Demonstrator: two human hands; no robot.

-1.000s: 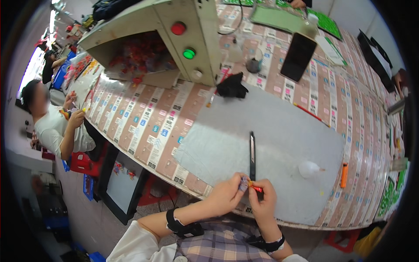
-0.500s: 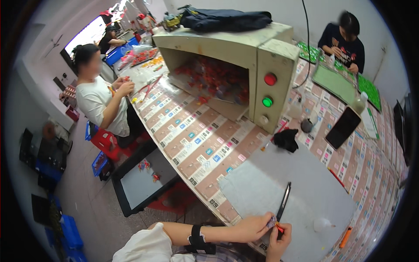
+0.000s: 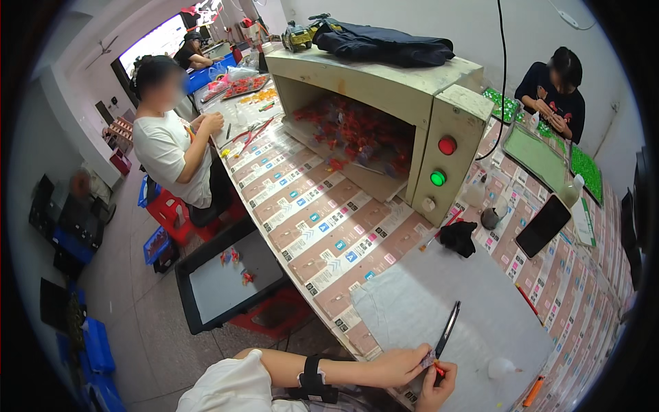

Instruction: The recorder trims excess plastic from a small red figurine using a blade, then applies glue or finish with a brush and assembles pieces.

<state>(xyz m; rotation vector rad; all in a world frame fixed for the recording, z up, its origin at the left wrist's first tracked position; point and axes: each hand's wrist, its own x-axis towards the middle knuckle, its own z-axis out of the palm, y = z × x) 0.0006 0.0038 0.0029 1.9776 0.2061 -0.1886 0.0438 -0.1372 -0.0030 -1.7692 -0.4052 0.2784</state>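
My left hand (image 3: 403, 362) is pinched on a small purple-and-clear piece (image 3: 428, 358) with bits of red. Close against it, my right hand (image 3: 435, 390) has its fingers closed on a small red part (image 3: 440, 375) of what looks like the same piece; the fingers cover much of it. A slim dark tool (image 3: 449, 325), like a knife or tweezers, points away from me just beyond my fingertips. Its near end meets my hands, and I cannot tell whether it is held or lies on the grey cloth (image 3: 405, 295). A small whitish bottle (image 3: 503, 369) lies to the right.
A beige box-shaped machine (image 3: 371, 79) holding many red pieces stands ahead. Beside the cloth are a black bundle (image 3: 458, 238), a phone (image 3: 544, 226), a red pen (image 3: 529, 303) and an orange cutter (image 3: 533, 391). A black tray (image 3: 189, 292) sits lower left. Two co-workers sit nearby.
My view has shifted slightly, so the machine and table appear lower and farther right. Both my hands stay together on the small piece, with little visible movement.
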